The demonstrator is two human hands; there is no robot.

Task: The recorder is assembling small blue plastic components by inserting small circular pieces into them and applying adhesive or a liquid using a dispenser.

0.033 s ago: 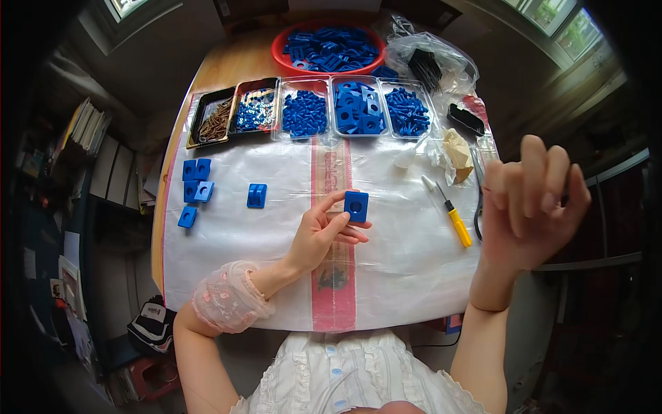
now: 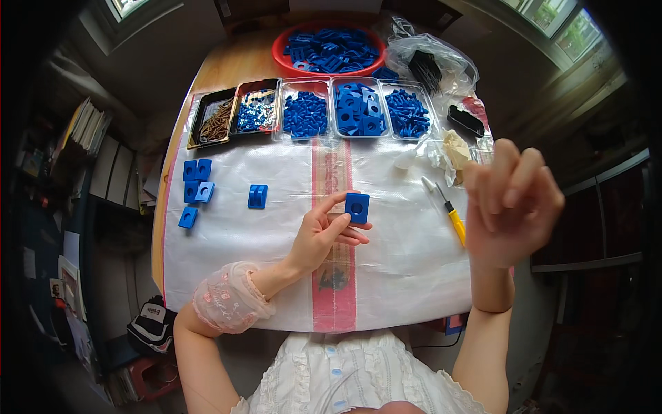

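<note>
A: Left hand (image 2: pixel 323 238) pinching blue block (image 2: pixel 357 207) over the mat (image 2: pixel 276 276), hole up. Right hand (image 2: pixel 510 203) raised, loosely curled, empty.

B: Best kept pinched by the edges, hole unobstructed; screwdriver (image 2: pixel 452 217) near.

Left hand (image 2: pixel 324 234) reaches forward, fingertips pinched; right hand (image 2: pixel 510 203) is raised, fingers loosely curled

A wooden table (image 2: pixel 227 65) fills the centre, daylit; windows (image 2: pixel 127 7) show at eleven o'clock and (image 2: pixel 562 27) at one o'clock; shelves of books and papers (image 2: pixel 86 131) stand at nine o'clock; dim floor (image 2: pixel 124 290) lies at seven o'clock.
</note>
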